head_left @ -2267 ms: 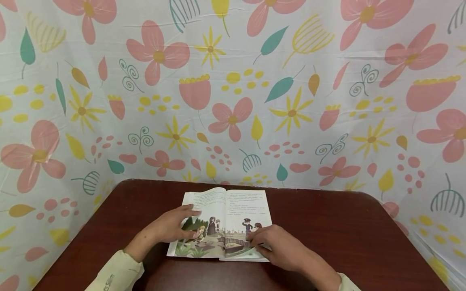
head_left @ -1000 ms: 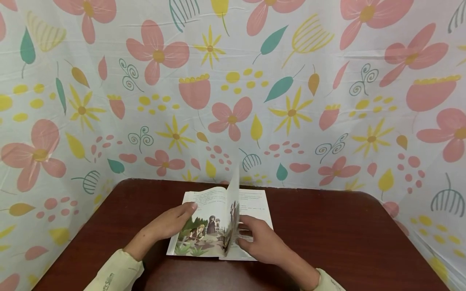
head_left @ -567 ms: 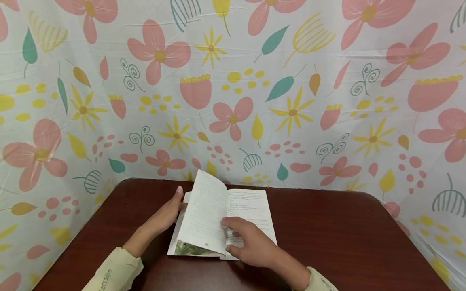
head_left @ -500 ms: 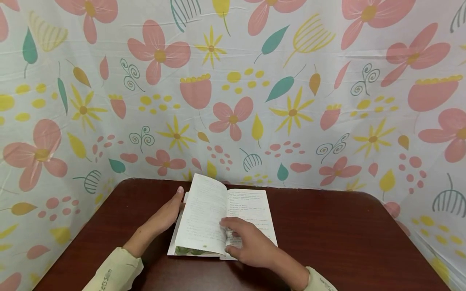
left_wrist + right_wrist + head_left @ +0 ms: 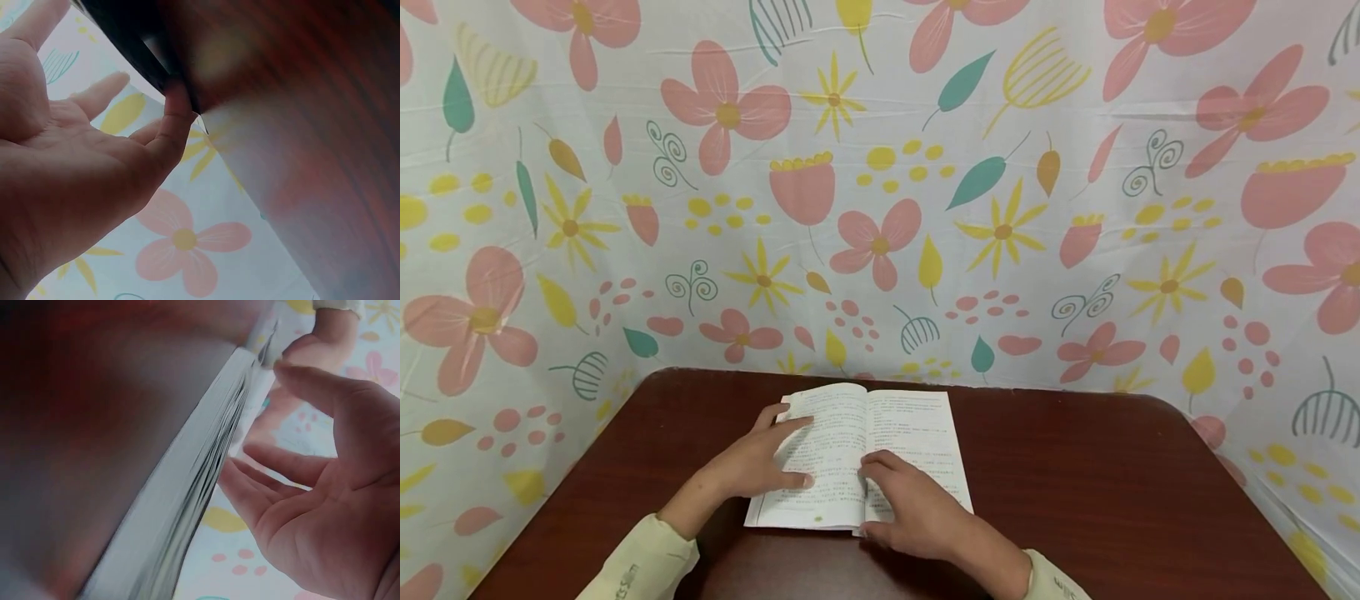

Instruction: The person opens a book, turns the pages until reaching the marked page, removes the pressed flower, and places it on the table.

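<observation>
So, left to right: a pale left sleeve (image 5: pixel 643 560) came in low, and out of it the left hand (image 5: pixel 752 462) reached over the outer side of the left page (image 5: pixel 835 437). Its fingers were spread, thumb well apart from them, and the tips looked like they rested on the paper, no pinch that I could see.

The book (image 5: pixel 848 454) lay open and pretty flat on the dark red table (image 5: pixel 1075 471), just ahead of the person and between the two hands. Its spine ran away from the body, and honestly that's the line everything hinged on: the right hand was nearer to it, the left sat further out.

Next, the right hand (image 5: pixel 917 508) came across the lower part of the right page (image 5: pixel 913 425), fingertips by the gutter, thumb near the bottom edge. Fingers and thumb were apart, softly bent, not clamped on anything. Contact looked light, but I couldn't tell for sure.
</observation>
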`<state>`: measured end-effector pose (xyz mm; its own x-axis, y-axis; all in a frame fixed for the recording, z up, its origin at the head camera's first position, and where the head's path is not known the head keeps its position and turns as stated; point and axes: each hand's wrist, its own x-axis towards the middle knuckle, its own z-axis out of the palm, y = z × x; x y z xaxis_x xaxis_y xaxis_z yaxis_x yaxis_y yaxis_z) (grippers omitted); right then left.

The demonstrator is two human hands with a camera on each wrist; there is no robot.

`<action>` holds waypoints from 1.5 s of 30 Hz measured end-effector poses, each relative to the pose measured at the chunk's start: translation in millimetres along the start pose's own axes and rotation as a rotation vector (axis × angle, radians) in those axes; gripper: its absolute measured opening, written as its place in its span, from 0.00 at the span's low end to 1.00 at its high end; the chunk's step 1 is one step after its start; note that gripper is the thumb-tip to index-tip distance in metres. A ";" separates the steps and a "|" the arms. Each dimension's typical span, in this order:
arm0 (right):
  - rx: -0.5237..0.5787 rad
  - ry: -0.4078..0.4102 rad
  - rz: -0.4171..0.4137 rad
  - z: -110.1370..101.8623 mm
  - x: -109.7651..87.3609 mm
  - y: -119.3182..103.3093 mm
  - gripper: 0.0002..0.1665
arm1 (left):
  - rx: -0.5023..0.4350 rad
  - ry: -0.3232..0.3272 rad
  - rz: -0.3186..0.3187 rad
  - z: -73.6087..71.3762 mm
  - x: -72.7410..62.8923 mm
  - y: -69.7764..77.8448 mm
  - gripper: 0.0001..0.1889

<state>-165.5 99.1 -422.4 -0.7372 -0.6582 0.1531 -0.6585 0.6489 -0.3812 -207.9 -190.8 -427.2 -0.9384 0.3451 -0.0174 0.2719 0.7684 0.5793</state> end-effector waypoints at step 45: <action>-0.137 -0.011 -0.241 -19.2 -33.7 29.2 0.15 | 0.063 -0.052 0.019 2.9 0.3 0.7 0.40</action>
<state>-162.8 147.6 -421.2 -0.5552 -0.8036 0.2143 -0.8298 0.5180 -0.2075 -207.4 -188.6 -429.2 -0.9210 0.3863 -0.0507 0.3039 0.7935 0.5272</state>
